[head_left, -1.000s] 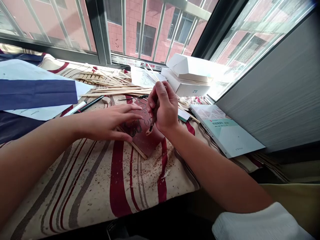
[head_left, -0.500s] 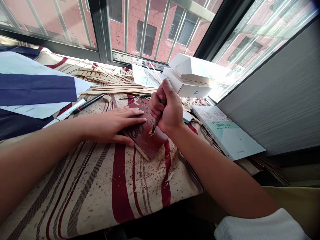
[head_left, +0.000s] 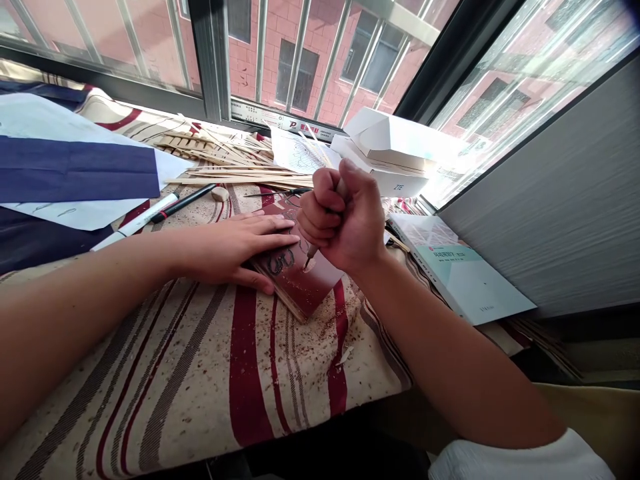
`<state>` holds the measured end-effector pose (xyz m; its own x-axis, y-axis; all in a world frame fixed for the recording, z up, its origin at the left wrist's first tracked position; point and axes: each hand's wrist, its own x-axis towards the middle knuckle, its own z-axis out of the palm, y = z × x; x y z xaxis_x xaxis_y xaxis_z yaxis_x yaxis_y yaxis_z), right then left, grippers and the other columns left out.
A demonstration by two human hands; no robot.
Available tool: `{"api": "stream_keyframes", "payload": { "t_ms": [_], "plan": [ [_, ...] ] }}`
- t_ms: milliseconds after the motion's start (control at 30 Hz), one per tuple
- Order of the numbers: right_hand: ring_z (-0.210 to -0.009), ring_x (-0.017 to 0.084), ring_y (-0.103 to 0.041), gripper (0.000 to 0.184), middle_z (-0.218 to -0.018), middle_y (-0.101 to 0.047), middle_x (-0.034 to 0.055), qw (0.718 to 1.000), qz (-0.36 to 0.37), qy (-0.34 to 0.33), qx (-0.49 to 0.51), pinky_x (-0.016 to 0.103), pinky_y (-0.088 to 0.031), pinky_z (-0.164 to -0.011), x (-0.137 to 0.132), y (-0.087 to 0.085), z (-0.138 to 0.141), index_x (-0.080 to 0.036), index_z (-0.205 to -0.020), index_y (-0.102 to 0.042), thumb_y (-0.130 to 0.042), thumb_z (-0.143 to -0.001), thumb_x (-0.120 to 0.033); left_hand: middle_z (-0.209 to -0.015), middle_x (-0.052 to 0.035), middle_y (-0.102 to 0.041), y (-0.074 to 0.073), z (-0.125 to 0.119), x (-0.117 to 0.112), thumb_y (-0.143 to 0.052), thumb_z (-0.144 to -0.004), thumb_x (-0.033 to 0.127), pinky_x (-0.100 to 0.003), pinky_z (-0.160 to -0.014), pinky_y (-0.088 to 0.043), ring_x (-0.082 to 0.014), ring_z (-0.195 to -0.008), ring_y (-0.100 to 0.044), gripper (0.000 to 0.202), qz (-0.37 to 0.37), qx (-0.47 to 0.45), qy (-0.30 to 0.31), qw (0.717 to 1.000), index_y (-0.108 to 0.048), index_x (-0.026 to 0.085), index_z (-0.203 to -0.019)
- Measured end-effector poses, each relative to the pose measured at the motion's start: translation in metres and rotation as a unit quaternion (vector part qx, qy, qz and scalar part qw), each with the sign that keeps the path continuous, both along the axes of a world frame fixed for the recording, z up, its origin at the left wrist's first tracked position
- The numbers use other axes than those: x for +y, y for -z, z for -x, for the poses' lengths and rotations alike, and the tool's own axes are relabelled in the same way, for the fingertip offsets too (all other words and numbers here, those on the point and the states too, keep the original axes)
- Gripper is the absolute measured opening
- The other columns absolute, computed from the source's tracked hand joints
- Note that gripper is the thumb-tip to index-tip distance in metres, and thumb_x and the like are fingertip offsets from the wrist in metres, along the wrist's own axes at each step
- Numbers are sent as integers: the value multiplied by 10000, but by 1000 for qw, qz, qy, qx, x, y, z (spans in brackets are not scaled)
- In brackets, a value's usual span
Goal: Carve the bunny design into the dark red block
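- Clenched tight, the right hand (head_left: 345, 217) makes a fist around a carving tool (head_left: 311, 253); the handle is hidden in the fingers, and only the narrow metal end shows.
- That tip meets the dark red face of a wooden board (head_left: 315, 288), just beside a pale curl of wood (head_left: 310, 265).
- Not gripping anything, the left hand (head_left: 235, 250) lies open, pressed flat on the board's left part, fingers pointing at 3 o'clock.
- Lying flat at the middle of the view, the board sits on a striped cloth (head_left: 200, 380) dotted with wood shavings (head_left: 320, 353).
- From the board, thin wooden strips (head_left: 240, 179) lie at 11 o'clock and a pencil drawing (head_left: 300, 153) at 12 o'clock.
- Further round, a white box (head_left: 400, 181) marked ZTE sits at 1 o'clock, and a book (head_left: 465, 273) lies at 3 o'clock.
- At 10 o'clock are a black pen (head_left: 183, 203), a white marker (head_left: 135, 223) and navy paper (head_left: 75, 170) — both pens lie just beside the paper.
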<state>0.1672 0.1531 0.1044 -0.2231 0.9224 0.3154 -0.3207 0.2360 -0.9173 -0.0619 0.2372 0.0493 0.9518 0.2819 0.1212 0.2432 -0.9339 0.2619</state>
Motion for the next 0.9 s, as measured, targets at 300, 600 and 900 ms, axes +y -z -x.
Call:
{"api": "stream_keyframes", "payload": {
  "t_ms": [300, 600, 900],
  "plan": [
    [-499, 132, -115, 802, -522, -193, -97, 1000, 0, -3, 10, 281, -166, -402, 2, 4, -3, -327, -699, -277, -595, -1023, -988, -2025, -157, -340, 0, 0, 0, -681, -1089, 900, -584, -1509, -305, -454, -1849, -365, 993, 13, 1, -1, 1000, -494, 345, -1891],
    [-507, 128, -109, 787, -523, -194, -98, 1000, 1, 3, 16, 275, -149, -409, -1, 4, -1, -325, -710, -264, -624, -1036, -944, -2029, -172, -320, 1, -2, 0, -618, -1072, 966, -595, -1527, -263, -472, -1858, -342, 1050, 20, 8, -6, 1000, -495, 320, -1892],
    [-509, 132, -132, 757, -543, -176, -85, 995, 7, 102, 4, 293, -135, -437, -12, -2, 16, -324, -698, -250, -625, -1063, -871, -2033, -174, -307, 0, -4, -2, -664, -1082, 919, -589, -1527, -257, -464, -1865, -324, 1027, 22, 16, -8, 1000, -500, 302, -1886]
  ]
}}
